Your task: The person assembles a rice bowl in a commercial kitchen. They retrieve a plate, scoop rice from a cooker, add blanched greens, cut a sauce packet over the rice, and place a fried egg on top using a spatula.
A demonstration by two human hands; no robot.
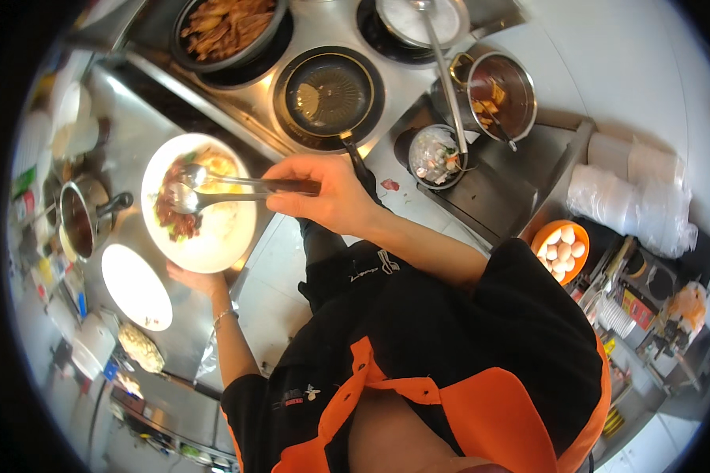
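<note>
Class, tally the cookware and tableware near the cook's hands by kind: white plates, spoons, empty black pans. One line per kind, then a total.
White plates: 2, one with food held by the left hand, one empty
Spoons: 2, both in the right hand
Empty black pans: 1
Total: 5

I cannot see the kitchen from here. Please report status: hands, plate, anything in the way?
Left hand under white plate, holding it up. Right hand grips two spoons over the food. Empty pan just beyond; nothing blocking.
</note>
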